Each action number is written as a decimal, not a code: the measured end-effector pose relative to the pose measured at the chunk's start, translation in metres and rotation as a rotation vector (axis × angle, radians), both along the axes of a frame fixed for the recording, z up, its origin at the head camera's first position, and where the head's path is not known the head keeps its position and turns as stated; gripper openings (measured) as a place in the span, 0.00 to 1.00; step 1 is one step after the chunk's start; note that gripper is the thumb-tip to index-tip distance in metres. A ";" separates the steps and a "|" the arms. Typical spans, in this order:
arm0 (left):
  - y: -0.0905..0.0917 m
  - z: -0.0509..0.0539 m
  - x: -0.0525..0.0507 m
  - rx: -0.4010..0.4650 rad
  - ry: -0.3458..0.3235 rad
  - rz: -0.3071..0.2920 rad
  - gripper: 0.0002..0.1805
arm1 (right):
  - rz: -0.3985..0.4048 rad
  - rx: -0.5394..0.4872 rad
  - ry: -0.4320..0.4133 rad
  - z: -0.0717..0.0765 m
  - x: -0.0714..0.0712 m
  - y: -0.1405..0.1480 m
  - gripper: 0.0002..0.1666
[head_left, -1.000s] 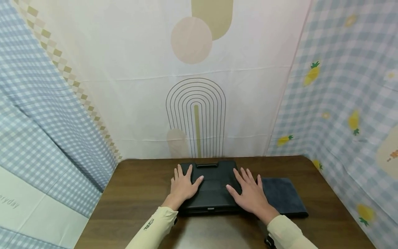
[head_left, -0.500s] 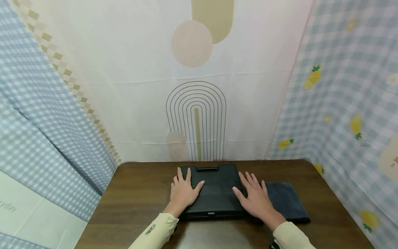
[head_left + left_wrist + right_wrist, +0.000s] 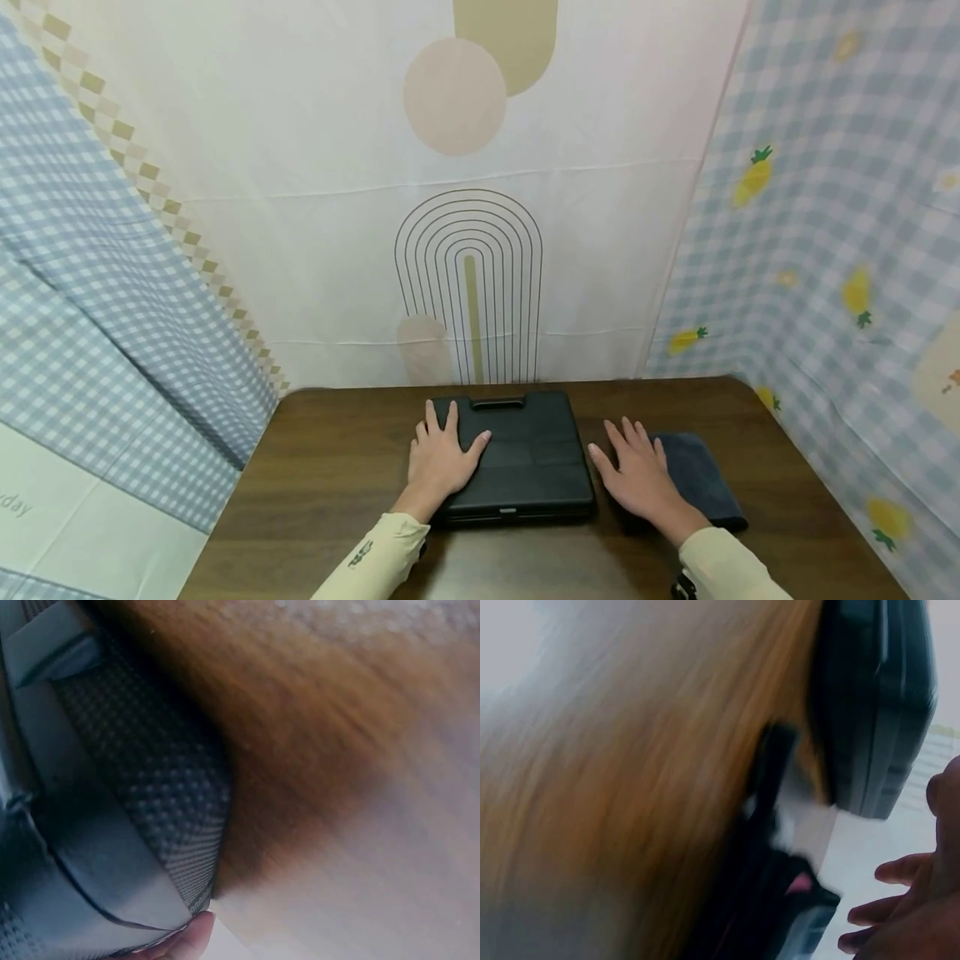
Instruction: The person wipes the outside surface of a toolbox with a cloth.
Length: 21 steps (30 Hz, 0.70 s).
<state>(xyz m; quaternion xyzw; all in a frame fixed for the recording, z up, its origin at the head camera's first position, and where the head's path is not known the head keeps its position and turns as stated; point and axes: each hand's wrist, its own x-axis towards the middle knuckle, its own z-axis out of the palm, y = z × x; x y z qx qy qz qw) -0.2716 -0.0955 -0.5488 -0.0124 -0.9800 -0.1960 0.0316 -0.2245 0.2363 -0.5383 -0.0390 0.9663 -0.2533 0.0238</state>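
Observation:
A flat black case (image 3: 528, 467) with a recessed handle at its far edge lies on the table. A small latch (image 3: 507, 510) shows on its near side. My left hand (image 3: 441, 462) rests on the case's left part, fingers spread and straight. In the left wrist view the case's textured side (image 3: 161, 772) fills the left, with a fingertip (image 3: 196, 934) at its corner. My right hand (image 3: 643, 477) is to the right of the case, apart from it, with fingers extended. It partly covers a folded dark blue-grey cloth (image 3: 697, 479); whether they touch I cannot tell.
The brown wooden table (image 3: 337, 483) has rounded far corners. A white printed curtain (image 3: 322, 275) hangs behind it, with checked curtains (image 3: 825, 208) at the sides. In the right wrist view a blurred dark item (image 3: 765, 900) with a pink spot lies near the case.
My right hand has moved off the case's right side and rightward, toward the cloth. The left hand has stayed on the case, which now shows its whole right edge.

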 end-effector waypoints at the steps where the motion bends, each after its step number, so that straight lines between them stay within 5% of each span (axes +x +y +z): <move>1: 0.000 0.000 0.000 -0.003 -0.001 0.002 0.52 | 0.001 0.018 -0.001 -0.001 -0.001 0.005 0.48; 8: 0.000 -0.001 -0.002 -0.019 -0.016 -0.002 0.51 | -0.020 0.093 -0.012 -0.011 -0.006 0.044 0.46; 15: 0.000 0.000 -0.002 -0.029 -0.024 -0.004 0.51 | -0.046 0.128 -0.088 -0.015 -0.014 0.077 0.59; 21: 0.000 0.000 -0.001 -0.039 -0.014 -0.010 0.50 | -0.049 0.126 -0.109 -0.016 -0.018 0.101 0.53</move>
